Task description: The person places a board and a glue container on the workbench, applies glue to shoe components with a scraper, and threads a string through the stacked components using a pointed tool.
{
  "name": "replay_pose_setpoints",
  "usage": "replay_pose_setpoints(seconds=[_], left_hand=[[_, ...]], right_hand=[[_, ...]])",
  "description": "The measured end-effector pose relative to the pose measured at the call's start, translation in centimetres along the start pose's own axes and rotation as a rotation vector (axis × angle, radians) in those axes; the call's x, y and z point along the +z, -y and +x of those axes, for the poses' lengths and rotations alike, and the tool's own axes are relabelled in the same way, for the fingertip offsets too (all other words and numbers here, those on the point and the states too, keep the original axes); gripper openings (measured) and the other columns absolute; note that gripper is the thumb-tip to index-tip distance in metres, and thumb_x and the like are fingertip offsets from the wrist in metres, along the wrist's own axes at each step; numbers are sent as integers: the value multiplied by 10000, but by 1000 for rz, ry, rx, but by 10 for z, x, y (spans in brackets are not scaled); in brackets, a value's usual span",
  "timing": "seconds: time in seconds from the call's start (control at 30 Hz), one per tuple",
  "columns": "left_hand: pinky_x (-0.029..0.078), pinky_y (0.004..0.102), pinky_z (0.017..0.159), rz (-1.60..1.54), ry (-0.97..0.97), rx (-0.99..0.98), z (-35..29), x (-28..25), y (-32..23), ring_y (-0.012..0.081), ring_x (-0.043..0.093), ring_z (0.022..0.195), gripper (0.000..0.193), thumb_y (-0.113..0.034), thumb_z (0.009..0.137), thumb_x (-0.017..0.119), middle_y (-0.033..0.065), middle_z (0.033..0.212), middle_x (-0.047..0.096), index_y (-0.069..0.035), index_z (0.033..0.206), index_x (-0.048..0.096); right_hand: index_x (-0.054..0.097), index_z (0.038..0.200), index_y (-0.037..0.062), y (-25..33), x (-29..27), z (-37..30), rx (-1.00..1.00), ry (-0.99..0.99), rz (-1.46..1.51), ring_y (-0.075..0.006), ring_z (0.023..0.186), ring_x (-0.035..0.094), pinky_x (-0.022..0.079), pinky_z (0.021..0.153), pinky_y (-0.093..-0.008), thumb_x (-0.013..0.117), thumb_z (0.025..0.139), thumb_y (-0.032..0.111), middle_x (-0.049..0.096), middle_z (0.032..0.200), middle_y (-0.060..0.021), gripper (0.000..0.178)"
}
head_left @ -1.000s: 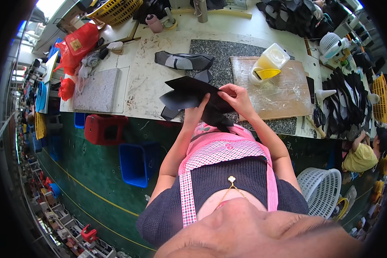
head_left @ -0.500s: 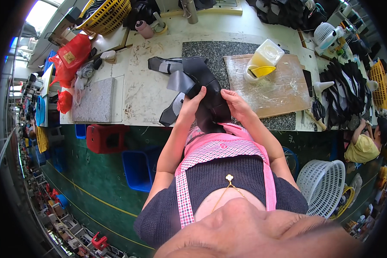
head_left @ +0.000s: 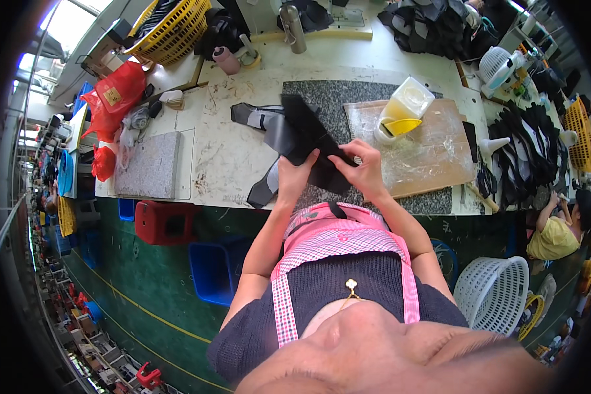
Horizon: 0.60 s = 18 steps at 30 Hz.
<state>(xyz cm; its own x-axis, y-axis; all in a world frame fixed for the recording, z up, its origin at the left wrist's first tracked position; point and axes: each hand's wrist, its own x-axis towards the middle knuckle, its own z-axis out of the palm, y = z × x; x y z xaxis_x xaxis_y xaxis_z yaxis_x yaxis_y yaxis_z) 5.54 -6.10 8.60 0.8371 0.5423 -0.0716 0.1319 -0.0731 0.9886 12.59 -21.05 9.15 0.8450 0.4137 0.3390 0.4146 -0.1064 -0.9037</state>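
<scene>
Both my hands hold a black leather-like piece (head_left: pixel 308 131), seemingly a shoe upper, folded over at the table's near edge. My left hand (head_left: pixel 295 177) pinches its lower left side, thumb on top. With thumb and fingers closed, my right hand (head_left: pixel 363 169) grips its right edge. Left of it, partly covered, lie two black-and-grey cut pieces (head_left: pixel 249 117) on the white table. A speckled stone slab (head_left: pixel 331 92) lies beneath and behind. To the right, a cardboard sheet (head_left: pixel 433 157) bears a translucent container (head_left: pixel 410 98) of yellowish stuff with a yellow flat tool (head_left: pixel 402 127).
A grey stone block (head_left: pixel 148 165) and red bags (head_left: pixel 115 95) are at the left. A pink bottle (head_left: pixel 226 60) stands at the back. Strips of black pieces (head_left: pixel 528 144) and scissors (head_left: pixel 486 180) lie right. Below are a blue bin (head_left: pixel 210 269) and white basket (head_left: pixel 492 292).
The black piece has turned and folded; its lower end, which hung toward my apron, is now up at the table. My right hand has shifted its grip along the edge. The view has shifted slightly.
</scene>
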Motion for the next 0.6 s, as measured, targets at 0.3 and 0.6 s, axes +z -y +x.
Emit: replay_pose_setpoints(seconds=[0.3, 0.6], left_hand=[[421, 261, 883, -332, 5, -80, -13, 17, -4, 117, 546, 985, 376, -39, 847, 619, 60, 1131, 583, 32, 1206, 535], [529, 268, 700, -826, 191, -231, -14, 3, -9, 130, 630, 801, 136, -153, 910, 577, 53, 898, 645, -23, 937, 607]], right_hand=[[687, 972, 95, 0, -6, 9, -533, -169, -452, -188, 636, 555, 466, 563, -313, 679, 674, 23, 558, 721, -25, 307], [680, 919, 96, 11, -5, -9, -541, 39, -291, -196, 792, 610, 494, 681, -308, 698, 699, 63, 606, 876, -30, 222]])
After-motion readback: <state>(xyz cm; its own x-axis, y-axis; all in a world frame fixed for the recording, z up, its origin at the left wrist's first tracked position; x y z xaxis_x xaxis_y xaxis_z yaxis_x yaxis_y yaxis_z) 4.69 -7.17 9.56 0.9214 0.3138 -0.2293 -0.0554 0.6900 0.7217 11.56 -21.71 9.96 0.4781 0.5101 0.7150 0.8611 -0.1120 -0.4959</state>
